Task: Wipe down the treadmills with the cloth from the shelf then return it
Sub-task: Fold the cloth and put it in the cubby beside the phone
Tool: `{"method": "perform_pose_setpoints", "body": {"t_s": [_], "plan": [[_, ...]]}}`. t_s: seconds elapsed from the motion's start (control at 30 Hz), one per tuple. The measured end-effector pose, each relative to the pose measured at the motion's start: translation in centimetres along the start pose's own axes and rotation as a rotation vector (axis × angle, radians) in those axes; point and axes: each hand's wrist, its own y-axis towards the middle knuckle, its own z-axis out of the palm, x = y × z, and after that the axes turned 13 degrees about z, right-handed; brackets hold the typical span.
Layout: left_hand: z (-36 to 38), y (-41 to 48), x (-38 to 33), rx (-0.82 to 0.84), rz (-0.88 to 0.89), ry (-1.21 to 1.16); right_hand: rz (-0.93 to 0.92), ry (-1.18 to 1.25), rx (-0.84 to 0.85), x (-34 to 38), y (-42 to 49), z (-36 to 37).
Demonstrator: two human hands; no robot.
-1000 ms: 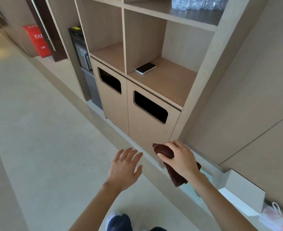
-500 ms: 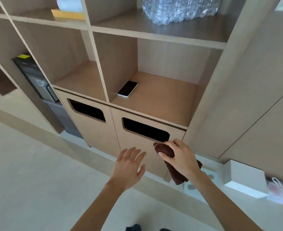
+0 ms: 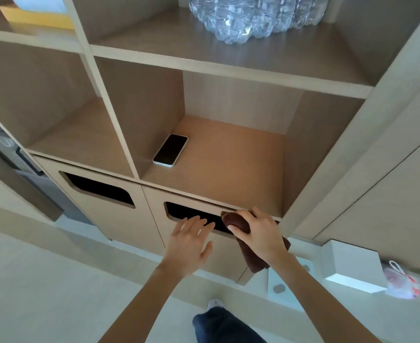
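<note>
A dark brown cloth (image 3: 238,222) is bunched in my right hand (image 3: 259,232), whose fingers curl round it; a tail of the cloth hangs below the wrist. The hand sits just under the front edge of the wooden shelf (image 3: 228,164), at the lower right compartment. My left hand (image 3: 190,241) is beside it on the left, fingers spread and straight, holding nothing, in front of the cabinet door slot (image 3: 191,215). No treadmill is in view.
A phone (image 3: 170,150) lies screen up on the left of that compartment's floor. Packed water bottles (image 3: 251,13) stand on the shelf above. A second cabinet slot (image 3: 100,189) is to the left. A white box (image 3: 352,268) and a plastic bag (image 3: 399,280) sit on the ledge at right.
The view has swung toward the shelf and come closer. Both hands have risen toward the compartment's front edge, the right one still gripping the cloth.
</note>
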Motion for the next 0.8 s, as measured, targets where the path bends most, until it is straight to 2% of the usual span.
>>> {"method": "perform_pose_setpoints", "body": {"t_s": [0.27,0.5,0.63,0.7,0.8], "plan": [[2.5,6.3,5.4,-0.045,0.013,-0.020,-0.013,-0.049,-0.063,0.8,10.1,1.8],[5.1,7.8,8.5,0.075,0.013,-0.098,0.099,-0.223,0.108,0.0,14.8,4.7],[6.0,7.7,9.9,0.155,0.064,-0.134,0.070,-0.183,0.209,-1.0,14.4,5.4],[6.3,7.6,10.5,0.176,0.088,-0.140,0.028,-0.093,0.152,-1.3,13.4,4.5],[6.6,7.5,11.4,0.180,0.144,-0.162,0.018,0.059,-0.114,-2.6,11.0,3.3]]}}
